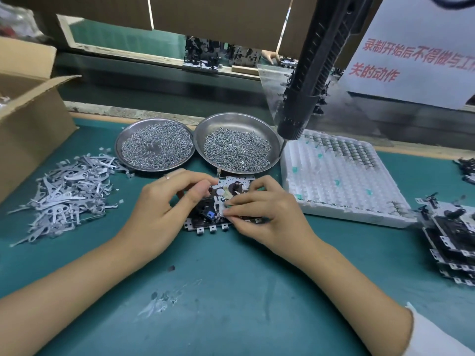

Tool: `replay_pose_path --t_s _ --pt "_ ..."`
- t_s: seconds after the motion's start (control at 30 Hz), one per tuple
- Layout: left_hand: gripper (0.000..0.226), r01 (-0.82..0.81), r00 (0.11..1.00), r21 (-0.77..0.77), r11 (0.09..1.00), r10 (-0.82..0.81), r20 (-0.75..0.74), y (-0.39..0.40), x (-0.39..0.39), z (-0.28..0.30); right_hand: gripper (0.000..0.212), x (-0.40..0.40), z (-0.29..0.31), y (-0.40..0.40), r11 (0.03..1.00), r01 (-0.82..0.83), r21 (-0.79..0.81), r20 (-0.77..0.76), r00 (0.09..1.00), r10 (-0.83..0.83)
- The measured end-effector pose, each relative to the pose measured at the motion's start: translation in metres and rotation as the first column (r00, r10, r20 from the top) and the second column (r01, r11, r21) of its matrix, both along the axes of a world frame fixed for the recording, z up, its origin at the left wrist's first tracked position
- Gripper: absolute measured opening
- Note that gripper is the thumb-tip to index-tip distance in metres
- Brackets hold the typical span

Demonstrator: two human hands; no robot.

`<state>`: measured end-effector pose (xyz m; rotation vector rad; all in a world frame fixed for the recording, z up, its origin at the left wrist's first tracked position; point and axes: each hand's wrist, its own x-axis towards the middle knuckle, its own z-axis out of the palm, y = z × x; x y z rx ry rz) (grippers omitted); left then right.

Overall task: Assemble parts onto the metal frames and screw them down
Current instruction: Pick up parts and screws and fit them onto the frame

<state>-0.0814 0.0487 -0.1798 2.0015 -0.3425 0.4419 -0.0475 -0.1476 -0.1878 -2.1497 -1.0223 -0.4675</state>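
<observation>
A metal frame (226, 185) with black parts and a blue piece lies flat on the green mat in the middle. My left hand (164, 211) curls over its left side, thumb and fingers pinching at the frame's top. My right hand (264, 211) covers the right side, its fingertips pinching a small pale part against the frame. A pile of grey metal levers (66, 191) lies to the left. Two steel dishes of screws (154, 147) (236, 149) stand behind the frame. A black electric screwdriver (308, 80) hangs above the right dish.
A white foam tray (341, 181) with small parts sits at the right. A stack of finished frames (452, 242) is at the far right edge. An open cardboard box (30, 111) stands at the left. A conveyor with more assemblies runs behind.
</observation>
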Motion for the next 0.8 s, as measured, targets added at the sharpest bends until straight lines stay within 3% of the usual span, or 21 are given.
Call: replay_pose_path --t_s 0.2,0.4,0.5,0.8 --pt "0.015 0.004 1.000 0.083 0.997 -0.003 -0.008 -0.008 -0.004 0.000 0.011 0.001 0.002 0.000 0.999 -0.014 -0.040 0.049 0.999 0.016" --pt "0.043 0.000 0.999 0.358 0.934 -0.018 0.046 -0.018 -0.011 -0.003 0.017 0.000 0.007 -0.003 0.994 -0.058 -0.092 -0.081 0.995 0.050" --pt "0.045 -0.031 0.999 0.353 0.935 0.024 0.025 -0.022 -0.012 -0.005 0.020 0.000 0.010 -0.005 0.998 -0.026 -0.049 -0.229 0.973 0.014" --pt "0.034 -0.058 0.998 0.264 0.963 0.064 -0.014 -0.024 -0.009 -0.005 0.016 0.000 0.009 -0.005 0.999 -0.026 -0.035 -0.174 0.984 0.020"
